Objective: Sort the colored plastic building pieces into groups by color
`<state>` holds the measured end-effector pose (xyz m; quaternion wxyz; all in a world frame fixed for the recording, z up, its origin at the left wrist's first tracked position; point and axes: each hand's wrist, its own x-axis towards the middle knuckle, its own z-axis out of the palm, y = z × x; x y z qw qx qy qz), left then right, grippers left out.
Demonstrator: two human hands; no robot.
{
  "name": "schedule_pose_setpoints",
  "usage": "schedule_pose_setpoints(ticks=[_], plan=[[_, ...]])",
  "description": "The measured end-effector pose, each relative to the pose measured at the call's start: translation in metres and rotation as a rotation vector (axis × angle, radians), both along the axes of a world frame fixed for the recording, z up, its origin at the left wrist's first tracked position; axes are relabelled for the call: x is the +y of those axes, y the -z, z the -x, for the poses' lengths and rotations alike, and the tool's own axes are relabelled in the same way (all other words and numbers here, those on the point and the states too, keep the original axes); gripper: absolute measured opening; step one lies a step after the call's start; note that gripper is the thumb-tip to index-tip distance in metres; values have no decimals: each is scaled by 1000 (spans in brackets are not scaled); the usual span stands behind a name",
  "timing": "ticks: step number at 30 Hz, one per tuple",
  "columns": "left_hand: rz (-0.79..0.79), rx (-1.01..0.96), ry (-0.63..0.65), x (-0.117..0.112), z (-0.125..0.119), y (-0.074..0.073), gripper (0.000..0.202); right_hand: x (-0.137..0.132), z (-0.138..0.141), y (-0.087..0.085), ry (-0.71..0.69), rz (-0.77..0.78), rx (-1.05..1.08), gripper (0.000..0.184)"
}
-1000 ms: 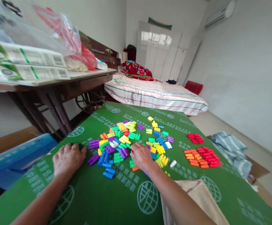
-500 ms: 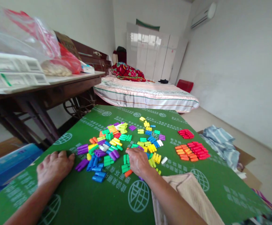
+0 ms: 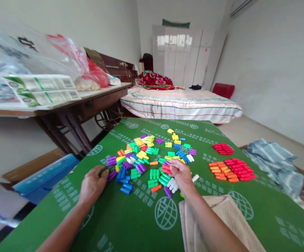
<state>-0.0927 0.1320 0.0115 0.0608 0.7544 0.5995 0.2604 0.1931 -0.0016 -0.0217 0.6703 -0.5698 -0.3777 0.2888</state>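
Note:
Small plastic tube-shaped pieces, many side by side in little groups, lie in a mixed-colour pile on a green printed board [image 3: 120, 224]. My right hand [image 3: 182, 175] pinches red tube pieces [image 3: 166, 168] between thumb and fingertips, just over the right half of the pile. Green tubes [image 3: 154, 174], grey-white tubes [image 3: 172, 185] and a purple tube [image 3: 167, 192] lie close by it. My left hand [image 3: 93, 185] rests on the board left of the pile, fingers bent and a little apart. Its fingertips are beside a purple piece [image 3: 112, 175]; whether they touch cannot be told.
Sorted red tubes [image 3: 239, 169] and orange tubes [image 3: 222, 171] sit at the right, with another red group [image 3: 223, 148] behind. A folded beige cloth [image 3: 220, 217] lies under my right forearm. A side table [image 3: 101, 91] with bags and boxes stands left; a bed [image 3: 180, 105] is beyond.
The view has turned left. My right hand has lifted slightly and now shows red tubes in its pinch. My left hand has shifted closer to the pile, with its fingers more bent.

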Motion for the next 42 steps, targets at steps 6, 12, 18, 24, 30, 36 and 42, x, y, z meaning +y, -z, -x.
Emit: schedule_pose_setpoints(ticks=[6, 12, 18, 24, 30, 36, 42], plan=[[87, -385, 238, -64, -62, 4, 42, -22, 6, -12, 0, 0, 218, 31], [76, -481, 349, -116, -109, 4, 32, -45, 15, -3, -52, 32, 229, 42], [245, -543, 524, -146, -126, 15, 23, -64, 26, 10, -31, 52, 208, 46], [342, -726, 504, -156, -123, 23, 18, -69, 34, 16, -56, 83, 127, 44], [429, -889, 455, -154, -120, 29, 15, -73, 48, 18, 10, 86, 64, 45], [495, -980, 427, -154, -119, 33, 13, -77, 48, 16, -50, 134, 1, 43], [535, -979, 426, -154, -119, 33, 14, -77, 46, 18, -27, 135, -15, 44]])
